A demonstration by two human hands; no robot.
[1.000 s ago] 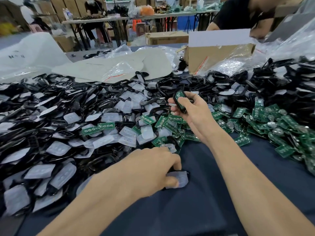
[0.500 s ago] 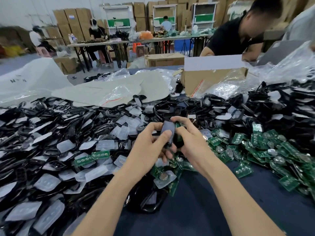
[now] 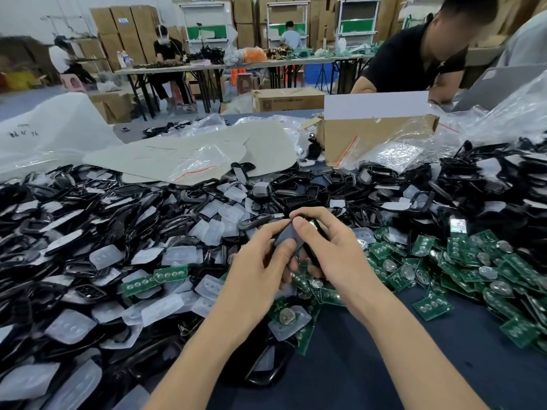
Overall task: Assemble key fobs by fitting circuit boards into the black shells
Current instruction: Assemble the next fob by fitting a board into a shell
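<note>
The dark blue table is closest to you, and it is bare on the right. A loose shell, black and shiny, lies on it just by your left arm. Just past that, a lone board with a round silver battery lies partly on a clear pad.

Next come your two hands, close together and touching. Your left hand pinches a grey pad, with the thumb on top and the fingers under it. Your right hand has its fingers curled round a shell, and its thumb presses the far end of the grey pad. The grey pad leans against the shell. A bit of green board shows at the far end of the shell. It is too small to tell if it sits all the way in.

On your left is a big heap of shells mixed with clear pads. On your right is a heap of boards, many with silver batteries. More black shells lie behind your hands and off to the right.

Farther back, plastic bags lie on flat grey sheets. Beside them is a brown box with a white flap. Behind the box, a person in a black shirt leans over the table.

Far away is a long table with people sitting at it. Tall stacks of cartons stand by the wall.
</note>
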